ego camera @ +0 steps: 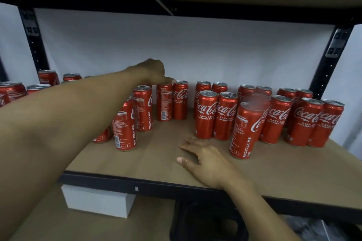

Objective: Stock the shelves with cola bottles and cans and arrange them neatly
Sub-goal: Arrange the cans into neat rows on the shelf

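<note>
Several red cola cans stand on the brown shelf board (152,158). My left hand (152,72) reaches to the back and grips the top of one cola can (164,103), which stands beside another can (180,101). My right hand (201,160) rests flat on the board near the front, fingers spread, holding nothing. To its right a single can (244,131) stands ahead of neat rows of cans (278,119). A loose diagonal line of cans (125,125) runs under my left forearm, which partly hides it.
More cans (11,92) stand at the far left of the shelf. Black uprights (333,58) frame the bay, and an upper shelf (176,8) hangs close overhead. Below the shelf edge sit a white box (98,201) and a black bin (205,221).
</note>
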Demonstrator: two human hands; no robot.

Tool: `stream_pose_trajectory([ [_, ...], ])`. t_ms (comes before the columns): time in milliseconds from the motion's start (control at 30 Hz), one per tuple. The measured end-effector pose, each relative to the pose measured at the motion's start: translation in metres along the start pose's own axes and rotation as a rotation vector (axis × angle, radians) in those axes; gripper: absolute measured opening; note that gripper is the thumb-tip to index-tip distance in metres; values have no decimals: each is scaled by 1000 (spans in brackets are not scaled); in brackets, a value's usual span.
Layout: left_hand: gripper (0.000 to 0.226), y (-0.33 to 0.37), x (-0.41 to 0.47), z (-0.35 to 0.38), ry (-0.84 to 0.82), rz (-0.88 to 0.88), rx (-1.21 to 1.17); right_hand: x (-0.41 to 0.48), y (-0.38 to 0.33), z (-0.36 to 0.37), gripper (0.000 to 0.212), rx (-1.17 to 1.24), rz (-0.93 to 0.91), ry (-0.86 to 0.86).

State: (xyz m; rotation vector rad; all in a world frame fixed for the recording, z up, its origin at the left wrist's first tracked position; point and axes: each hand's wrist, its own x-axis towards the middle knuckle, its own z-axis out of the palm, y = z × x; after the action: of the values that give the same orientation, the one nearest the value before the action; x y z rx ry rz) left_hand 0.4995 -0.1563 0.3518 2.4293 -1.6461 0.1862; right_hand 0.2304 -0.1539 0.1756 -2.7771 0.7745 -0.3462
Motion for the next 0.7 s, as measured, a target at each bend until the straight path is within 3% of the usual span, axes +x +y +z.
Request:
stream_pose_trajectory([
  [133, 62, 7, 14, 13, -26, -55, 76, 3, 5, 2, 74, 21, 43, 31],
  [267, 55, 2, 20, 14, -53, -50, -8, 6, 5, 2, 72, 29, 65, 25],
  [700, 52, -14, 22, 8, -137, 155, -170, 9, -8, -17, 59, 5, 23, 11],
])
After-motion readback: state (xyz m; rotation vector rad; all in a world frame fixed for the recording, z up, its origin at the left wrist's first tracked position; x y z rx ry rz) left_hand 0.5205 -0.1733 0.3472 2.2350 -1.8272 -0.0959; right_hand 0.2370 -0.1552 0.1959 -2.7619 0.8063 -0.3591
